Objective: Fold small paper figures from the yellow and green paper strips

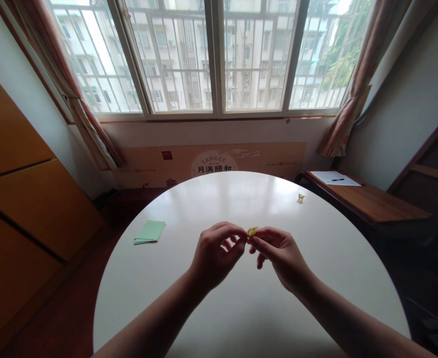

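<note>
Daylight from a wide barred window (219, 54) falls on a round white table (241, 308), whose glossy top shows pale reflections of the panes. Above the middle of that table both hands meet. The left hand (215, 253) and the right hand (278, 253) each pinch a small folded paper piece (252, 230) between thumb and forefinger, one hand on either side, so it hangs in the air just over the tabletop and touches nothing but the fingertips. It is yellow-green, tiny and creased into a pointed shape; its exact folds are too small to make out. The remaining fingers of both hands curl loosely inward under the palms. On the left part of the table lies a thin stack of green paper sheets (150, 232), flat and well apart from the hands. Near the far right edge sits another small folded yellow piece (300, 198). Beyond the table, a wooden side desk (368, 199) carries a white sheet (334, 178) with a pen (337, 179) on it.
</note>
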